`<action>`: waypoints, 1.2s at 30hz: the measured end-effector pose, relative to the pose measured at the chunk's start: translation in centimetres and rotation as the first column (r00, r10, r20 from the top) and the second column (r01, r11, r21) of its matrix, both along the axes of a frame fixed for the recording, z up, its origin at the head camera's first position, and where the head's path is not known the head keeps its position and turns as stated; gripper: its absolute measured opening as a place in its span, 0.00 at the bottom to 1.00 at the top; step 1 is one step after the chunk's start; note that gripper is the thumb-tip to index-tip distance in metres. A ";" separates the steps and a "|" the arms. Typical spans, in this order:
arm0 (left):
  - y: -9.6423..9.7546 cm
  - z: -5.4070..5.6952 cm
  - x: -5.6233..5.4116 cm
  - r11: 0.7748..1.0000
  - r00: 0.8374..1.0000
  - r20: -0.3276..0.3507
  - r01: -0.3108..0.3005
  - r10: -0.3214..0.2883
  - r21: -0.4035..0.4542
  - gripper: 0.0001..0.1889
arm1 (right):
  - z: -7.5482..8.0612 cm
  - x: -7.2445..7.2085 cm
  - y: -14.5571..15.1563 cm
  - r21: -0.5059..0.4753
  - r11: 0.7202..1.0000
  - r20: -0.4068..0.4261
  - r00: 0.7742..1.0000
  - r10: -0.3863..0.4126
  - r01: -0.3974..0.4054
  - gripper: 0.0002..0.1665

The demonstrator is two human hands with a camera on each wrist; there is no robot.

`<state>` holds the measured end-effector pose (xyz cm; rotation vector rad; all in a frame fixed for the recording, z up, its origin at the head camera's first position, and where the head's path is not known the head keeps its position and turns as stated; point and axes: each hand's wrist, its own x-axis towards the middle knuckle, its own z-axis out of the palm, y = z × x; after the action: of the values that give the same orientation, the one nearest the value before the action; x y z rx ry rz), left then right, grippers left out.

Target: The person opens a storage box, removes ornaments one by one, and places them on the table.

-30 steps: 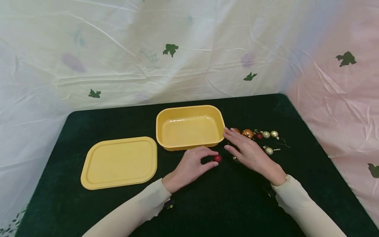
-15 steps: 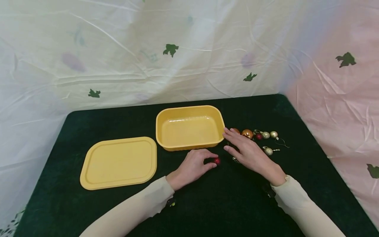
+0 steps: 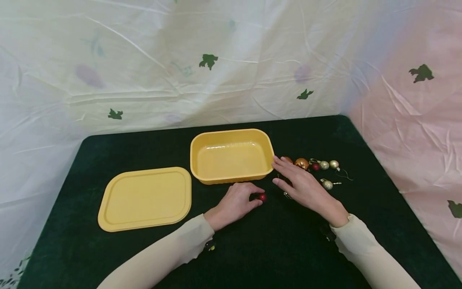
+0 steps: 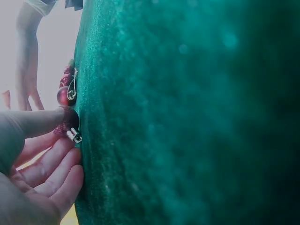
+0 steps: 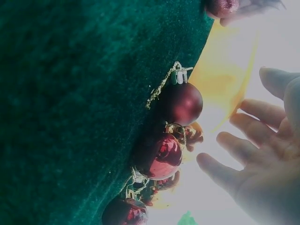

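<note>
My left hand pinches a small red glittery bauble between thumb and fingers, just in front of the yellow box. In the left wrist view, the bauble's silver cap faces the green cloth, close to its surface. With straight, spread fingers, my right hand reaches over other baubles, its fingertips right at the box's right rim. The right wrist view shows a matte dark red bauble and a shiny red bauble beside that hand, with gold loops; in the head view the hand hides them.
The flat yellow lid lies left of the box. Beyond the right hand are a copper bauble, a small red bauble and several gold ones, including a glittery gold bauble. A hanging white cloth stands behind the green table.
My left hand has shifted slightly towards the front edge with the red bauble, which has turned a little between the fingers. The right hand, box and lid have stayed in place.
</note>
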<state>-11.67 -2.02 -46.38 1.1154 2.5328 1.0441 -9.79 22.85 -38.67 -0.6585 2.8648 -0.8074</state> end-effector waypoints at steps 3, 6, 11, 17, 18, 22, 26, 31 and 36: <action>0.0 0.5 0.2 1.000 1.000 0.025 -0.007 0.007 -0.004 0.19 | 0.0 -0.1 0.0 -0.001 1.000 0.004 1.000 0.001 -0.001 0.34; -0.2 1.8 0.5 1.000 0.998 0.057 -0.005 0.006 -0.009 0.21 | 0.0 -0.2 0.0 -0.001 1.000 0.013 1.000 0.003 -0.003 0.35; -0.6 5.3 1.9 1.000 0.996 0.090 0.004 -0.002 -0.023 0.24 | 0.0 -0.2 0.2 0.000 1.000 0.022 1.000 0.002 -0.002 0.36; -1.6 7.4 3.0 1.000 0.995 0.103 0.014 -0.013 -0.010 0.26 | 0.2 0.1 0.7 -0.009 0.999 0.016 0.999 -0.034 0.034 0.36; -1.9 7.6 3.1 1.000 0.995 0.102 0.012 -0.012 -0.005 0.27 | 0.2 0.1 0.8 -0.016 0.999 0.012 0.999 -0.048 0.048 0.36; -3.2 8.6 3.7 0.999 0.997 0.068 -0.033 0.034 -0.009 0.29 | 0.5 0.4 1.4 -0.034 0.995 -0.015 0.995 -0.096 0.095 0.37; -4.9 9.3 4.2 0.994 0.994 0.016 -0.110 0.110 -0.009 0.31 | 1.1 0.7 2.0 -0.046 0.990 -0.040 0.990 -0.134 0.132 0.37; -7.2 10.2 4.3 0.982 0.978 -0.088 -0.187 0.187 0.009 0.33 | 1.8 0.9 2.9 -0.090 0.981 -0.072 0.981 -0.180 0.174 0.36; -9.4 10.9 3.4 0.964 0.944 -0.204 -0.267 0.258 -0.017 0.37 | 2.2 0.6 3.8 -0.122 0.974 -0.099 0.974 -0.202 0.189 0.36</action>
<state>-8.24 -11.42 -35.47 0.9309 2.9135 0.9707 -9.15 26.67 -36.51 -0.4488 3.0401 -0.9951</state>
